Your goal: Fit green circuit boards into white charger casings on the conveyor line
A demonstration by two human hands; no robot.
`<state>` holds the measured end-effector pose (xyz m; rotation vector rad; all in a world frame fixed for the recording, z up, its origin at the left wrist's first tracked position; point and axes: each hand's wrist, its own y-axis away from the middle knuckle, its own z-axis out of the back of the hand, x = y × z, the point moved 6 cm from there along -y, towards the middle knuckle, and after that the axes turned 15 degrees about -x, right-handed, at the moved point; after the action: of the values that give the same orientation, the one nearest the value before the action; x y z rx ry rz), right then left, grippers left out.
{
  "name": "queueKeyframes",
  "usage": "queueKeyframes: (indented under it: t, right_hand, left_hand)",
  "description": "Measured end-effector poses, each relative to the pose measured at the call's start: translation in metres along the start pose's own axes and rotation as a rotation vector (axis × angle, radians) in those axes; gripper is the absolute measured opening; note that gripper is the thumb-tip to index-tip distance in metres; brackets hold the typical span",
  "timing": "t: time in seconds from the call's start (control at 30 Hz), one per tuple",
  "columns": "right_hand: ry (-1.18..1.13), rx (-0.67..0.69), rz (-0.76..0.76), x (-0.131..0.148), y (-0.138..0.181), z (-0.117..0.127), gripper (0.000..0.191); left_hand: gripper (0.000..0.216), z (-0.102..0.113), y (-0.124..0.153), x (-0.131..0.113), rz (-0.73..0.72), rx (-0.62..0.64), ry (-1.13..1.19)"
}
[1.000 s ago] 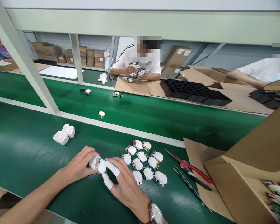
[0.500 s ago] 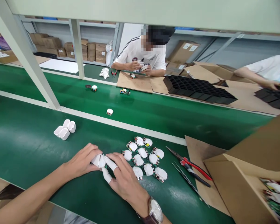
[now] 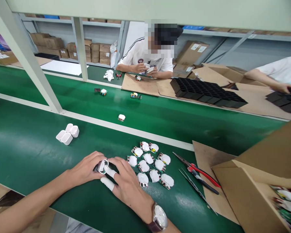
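Note:
My left hand [image 3: 91, 166] is closed around a small white plastic housing [image 3: 102, 171], its oval opening turned to the right. My right hand [image 3: 127, 183] wears white finger cots on its thumb and index finger. Its index fingertip presses at the opening, while the thumb stays apart below; no grip by this hand shows. What lies inside the housing is mostly hidden. To the right, several small circuit boards [image 3: 144, 166] topped with white paste rest on the green bench [image 3: 87, 207].
Several white housings [image 3: 67, 138] stand at left. Pliers [image 3: 195, 171] and tweezers [image 3: 197, 191] lie right, beside a cardboard box [image 3: 242, 191] with boards inside. Beyond a rail, the green belt [image 3: 160, 111] carries another board [image 3: 121, 117]. A co-worker [image 3: 145, 55] sits opposite, near black trays [image 3: 206, 92].
The housing's opening now shows, turned toward my right hand. My right index finger has shifted left onto the opening, and the thumb has dropped away. Boards on the belt have moved right.

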<state>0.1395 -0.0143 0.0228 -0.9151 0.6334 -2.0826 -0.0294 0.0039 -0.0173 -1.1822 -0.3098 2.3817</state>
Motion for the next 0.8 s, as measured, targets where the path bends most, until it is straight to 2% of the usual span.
queueKeyframes:
  t: [0.13,0.3,0.4,0.57,0.7,0.8]
  right_hand:
    - [-0.044,-0.025,-0.019,0.000,0.000,-0.004,0.040]
    - [-0.042,0.016,0.116,0.002,0.004,-0.009,0.030]
    - [-0.006,0.070,0.158,0.001,0.006,-0.012,0.031]
    - [-0.041,-0.004,0.061,-0.002,-0.001,-0.011,0.031]
    - [-0.019,0.054,0.046,0.001,-0.007,-0.013,0.028]
    - [-0.103,0.062,-0.042,-0.003,-0.006,-0.010,0.035]
  left_hand:
    - [0.037,-0.001,0.000,0.000,0.014,0.030,0.042]
    - [0.035,0.000,-0.001,0.002,0.016,0.032,0.066]
    - [0.037,0.000,-0.002,0.003,0.017,0.026,0.087]
    - [0.040,0.000,-0.003,0.004,0.052,0.034,0.109]
    - [0.042,0.000,-0.004,0.003,0.066,0.052,0.116]
    - [0.039,0.000,-0.004,0.003,0.073,0.060,0.104]
